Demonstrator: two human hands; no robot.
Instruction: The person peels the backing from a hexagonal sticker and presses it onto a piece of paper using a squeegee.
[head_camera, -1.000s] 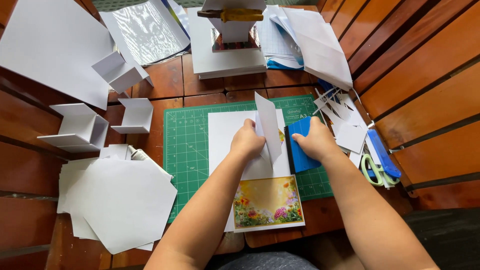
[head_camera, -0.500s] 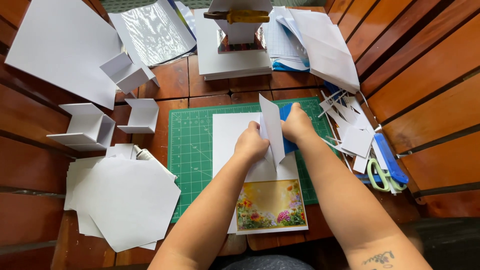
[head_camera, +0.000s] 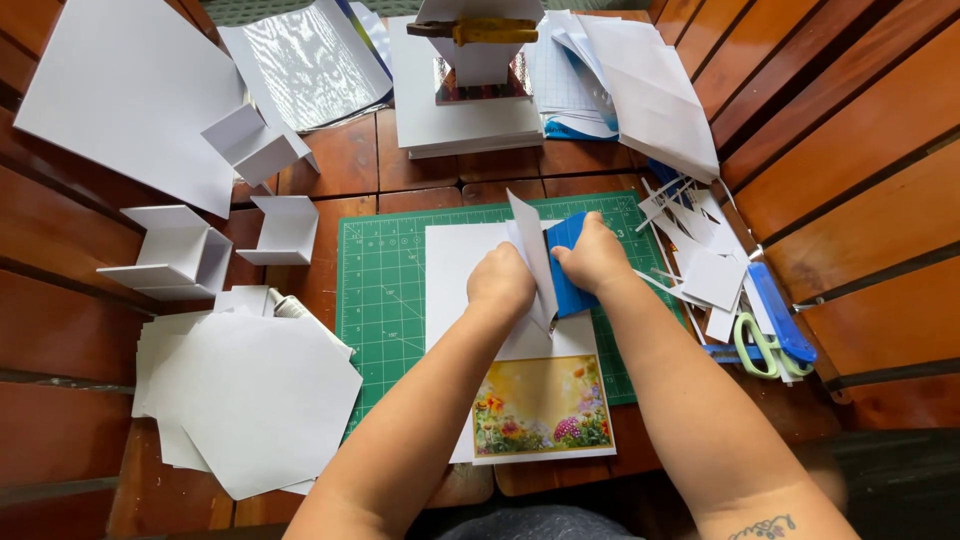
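Your left grip is curled tight, pinching the folded white card strip that stands upright on edge. Right grip is closed too, pressing a flat blue plastic scraper against the strip's right face; both hands nearly touch across it. Strip sits over a white cardboard sheet lying on the green gridded cutting mat, mid-surface. Near edge of that sheet: a rectangular flower-print card in yellow and orange, flat, partly hanging past the mat. Left of the mat, a loose stack of white paper sheets, with a small white tube poking out at its top. Further left, folded white card box shapes, open-sided. Right of the mat, white paper offcuts, green-handled scissors and a blue craft knife, close together. Far side: a stack of white boards with a yellow-handled tool on top. Wooden slatted surface under it all.
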